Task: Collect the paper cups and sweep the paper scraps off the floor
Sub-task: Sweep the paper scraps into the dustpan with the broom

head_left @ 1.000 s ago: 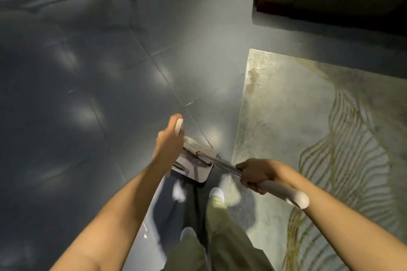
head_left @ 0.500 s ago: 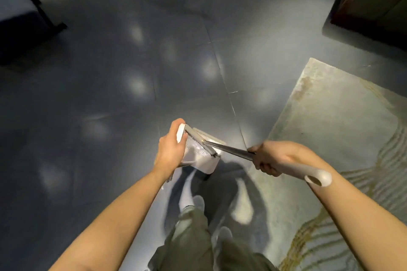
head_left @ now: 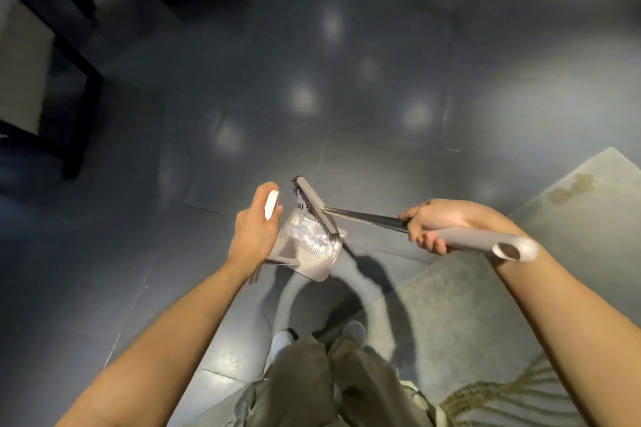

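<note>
— Where are the paper scraps?

— White bits lying in the dustpan, held above the floor at centre frame, the broom head across its top.

— And the hands?

— The left hand has its grip wrapped round the dustpan's handle; the right hand is clenched on the broom handle. A rug lies lower right, dark furniture legs upper left.
</note>
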A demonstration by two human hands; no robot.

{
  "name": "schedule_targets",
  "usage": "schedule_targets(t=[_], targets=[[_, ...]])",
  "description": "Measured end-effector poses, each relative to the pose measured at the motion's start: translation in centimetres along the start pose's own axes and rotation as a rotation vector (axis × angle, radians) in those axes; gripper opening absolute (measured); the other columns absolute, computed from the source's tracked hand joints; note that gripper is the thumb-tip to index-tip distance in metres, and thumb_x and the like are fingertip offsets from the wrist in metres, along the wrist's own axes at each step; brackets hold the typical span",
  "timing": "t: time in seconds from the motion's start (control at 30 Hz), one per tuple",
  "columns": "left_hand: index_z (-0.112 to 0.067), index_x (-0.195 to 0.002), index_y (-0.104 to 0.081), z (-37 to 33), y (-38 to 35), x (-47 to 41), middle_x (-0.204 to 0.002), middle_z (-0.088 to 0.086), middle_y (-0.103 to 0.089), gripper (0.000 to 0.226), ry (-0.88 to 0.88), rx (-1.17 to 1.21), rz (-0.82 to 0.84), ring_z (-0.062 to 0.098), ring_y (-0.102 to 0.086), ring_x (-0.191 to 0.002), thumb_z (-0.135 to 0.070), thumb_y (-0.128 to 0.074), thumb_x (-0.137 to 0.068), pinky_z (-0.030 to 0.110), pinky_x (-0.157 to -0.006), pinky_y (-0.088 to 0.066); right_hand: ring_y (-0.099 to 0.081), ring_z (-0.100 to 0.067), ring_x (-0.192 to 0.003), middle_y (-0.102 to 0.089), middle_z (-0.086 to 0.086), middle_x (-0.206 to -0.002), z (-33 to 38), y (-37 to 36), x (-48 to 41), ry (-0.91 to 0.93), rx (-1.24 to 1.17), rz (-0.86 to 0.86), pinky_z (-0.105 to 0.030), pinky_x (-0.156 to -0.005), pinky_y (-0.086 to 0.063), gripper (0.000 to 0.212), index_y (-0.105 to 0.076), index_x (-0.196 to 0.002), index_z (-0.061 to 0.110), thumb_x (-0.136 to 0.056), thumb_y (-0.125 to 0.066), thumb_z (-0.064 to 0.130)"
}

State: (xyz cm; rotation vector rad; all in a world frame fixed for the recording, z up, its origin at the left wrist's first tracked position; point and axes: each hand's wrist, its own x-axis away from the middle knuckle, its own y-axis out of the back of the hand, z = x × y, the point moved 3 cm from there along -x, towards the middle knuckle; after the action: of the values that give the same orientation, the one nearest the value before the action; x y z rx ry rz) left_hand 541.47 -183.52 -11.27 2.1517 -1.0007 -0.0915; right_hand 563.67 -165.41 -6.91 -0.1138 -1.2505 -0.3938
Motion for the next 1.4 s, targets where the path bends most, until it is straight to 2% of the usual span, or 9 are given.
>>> schedule_targets(t=[0.13,0.33,0.5,0.63,0.83,0.93,1.03,1.2,1.4], targets=[[-0.042,-0.104,-0.041,4.0,3.8,2.5,-0.082,0.009,-0.057,0.021,0.067,0.021,-0.051,0.030,-0.052,-0.069,-0.023,-0.045,-0.096,0.048,-0.071,-0.052,-0.030,-0.010,-0.029,-0.035,-0.001,-0.040,2.2,-4.0,-1.0,0.015,0.064,0.003,-0.010,-0.034,-0.026,0.025,-0.046,-0.081,0.015,-0.083,-0.041,-0.009],[-0.039,-0.118,-0.040,9.4,6.8,3.9,-0.092,0.015,-0.059,0.024,0.181,0.032,-0.060,0.024,-0.053,-0.072,-0.027,-0.046,-0.098,0.040,-0.068,-0.053,-0.032,-0.015,-0.038,-0.039,-0.004,-0.043,5.0,-8.8,-2.7,0.073,0.199,-0.057,-0.015,-0.040,-0.028,0.045,-0.059,-0.118,0.003,-0.077,-0.046,-0.008],[-0.032,-0.136,-0.030,12.1,7.9,3.4,-0.110,0.009,-0.055,0.040,0.314,0.042,-0.014,0.026,-0.059,-0.091,-0.033,-0.045,-0.098,0.046,-0.082,-0.057,-0.035,-0.014,-0.033,-0.042,-0.002,-0.040,6.1,-11.7,-4.4,0.081,0.309,-0.106,-0.017,-0.041,-0.033,0.022,-0.060,-0.091,0.003,-0.077,-0.044,-0.005],[-0.031,-0.140,-0.027,13.5,9.0,2.2,-0.117,0.009,-0.054,0.046,0.358,0.043,0.029,0.032,-0.061,-0.099,-0.038,-0.043,-0.098,0.047,-0.084,-0.056,-0.046,-0.016,-0.040,-0.051,-0.003,-0.050,5.4,-15.1,-6.9,0.077,0.461,-0.132,-0.020,-0.043,-0.042,0.026,-0.062,-0.096,0.001,-0.081,-0.041,0.000],[-0.028,-0.118,-0.045,14.5,10.0,1.4,-0.109,0.016,-0.058,0.037,0.318,0.078,0.073,0.026,-0.056,-0.085,-0.051,-0.043,-0.089,0.043,-0.086,-0.052,-0.051,-0.016,-0.049,-0.055,-0.004,-0.059,3.0,-20.8,-7.2,-0.020,0.419,0.026,-0.025,-0.051,-0.045,0.027,-0.060,-0.103,0.003,-0.080,-0.047,0.007],[-0.026,-0.114,-0.050,14.5,9.8,1.6,-0.110,0.019,-0.061,0.046,0.399,0.210,0.040,0.031,-0.060,-0.095,-0.058,-0.044,-0.081,0.044,-0.094,-0.050,-0.046,-0.015,-0.043,-0.049,-0.002,-0.051,3.0,-20.7,-6.1,-0.053,0.389,0.067,-0.023,-0.047,-0.041,0.043,-0.059,-0.116,0.002,-0.075,-0.046,0.006],[-0.023,-0.126,-0.044,14.3,10.0,1.8,-0.099,0.014,-0.062,0.031,0.356,0.148,-0.023,0.029,-0.060,-0.087,-0.034,-0.045,-0.098,0.038,-0.085,-0.052,-0.042,-0.014,-0.040,-0.046,-0.001,-0.045,4.1,-19.3,-4.4,-0.060,0.429,0.065,-0.021,-0.043,-0.037,0.054,-0.052,-0.131,0.002,-0.078,-0.047,0.002],[-0.028,-0.139,-0.030,15.0,10.9,3.2,-0.119,0.010,-0.056,0.044,0.298,0.101,0.059,0.030,-0.060,-0.099,-0.040,-0.041,-0.098,0.042,-0.085,-0.055,-0.039,-0.011,-0.032,-0.044,0.001,-0.039,5.8,-17.4,-1.1,-0.070,0.460,0.055,-0.016,-0.038,-0.035,0.049,-0.050,-0.133,0.002,-0.084,-0.048,-0.001],[-0.030,-0.133,-0.033,14.0,12.3,6.2,-0.097,-0.001,-0.054,0.087,0.260,0.143,0.088,0.019,-0.055,-0.076,-0.082,-0.037,-0.063,0.015,-0.051,-0.049,-0.036,-0.013,-0.030,-0.041,0.000,-0.038,6.7,-15.7,-0.5,-0.047,0.489,-0.033,-0.015,-0.037,-0.033,0.036,-0.058,-0.118,-0.005,-0.084,-0.044,-0.004]])
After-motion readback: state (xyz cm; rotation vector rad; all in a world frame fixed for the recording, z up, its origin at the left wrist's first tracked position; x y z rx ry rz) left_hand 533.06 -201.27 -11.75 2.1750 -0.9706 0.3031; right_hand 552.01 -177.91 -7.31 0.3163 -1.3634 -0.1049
